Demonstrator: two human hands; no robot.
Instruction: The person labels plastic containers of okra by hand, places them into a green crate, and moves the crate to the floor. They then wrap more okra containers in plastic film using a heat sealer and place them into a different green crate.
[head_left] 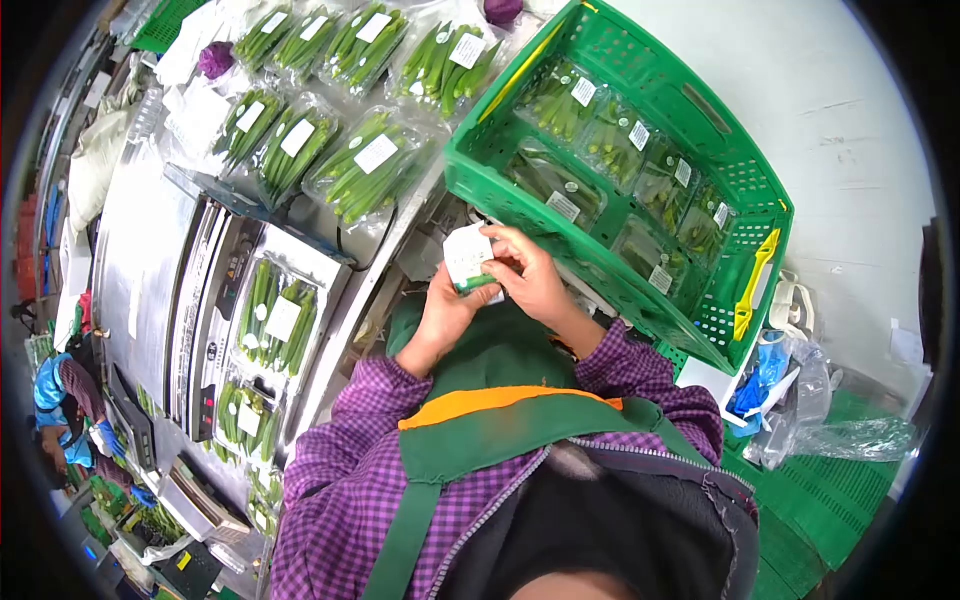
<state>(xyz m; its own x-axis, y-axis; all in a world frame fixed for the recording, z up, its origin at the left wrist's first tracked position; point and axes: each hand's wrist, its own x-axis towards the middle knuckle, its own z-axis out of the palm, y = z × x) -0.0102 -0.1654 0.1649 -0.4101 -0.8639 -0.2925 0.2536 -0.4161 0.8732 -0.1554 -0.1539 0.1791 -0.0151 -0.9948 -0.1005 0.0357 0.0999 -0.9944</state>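
By the green crate (565,240), left hand (448,318) and right hand (532,288) grasp a white label (466,254), print illegible.

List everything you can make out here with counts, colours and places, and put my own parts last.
Okra-like packs on table: 7, green with white labels, upper left
Okra-like packs in crate: at least 6, green, upper right
Okra-like packs on machine: at least 3, green, left
Crate: 1, green, upper right
Metal-topped machine: 1, silver, left
Round items: 2, purple, top
Clear plastic: uncounted, transparent, right
Slatted mat: 1, green, lower right
Co-worker: 1, blue clothing, far left
Paper label: at least 1, white, between both hands
Apron: 1, green with orange, your front
Sleeves: 2, purple check, your arms
Left grip: 1, bare, holding label
Right grip: 1, bare, holding label
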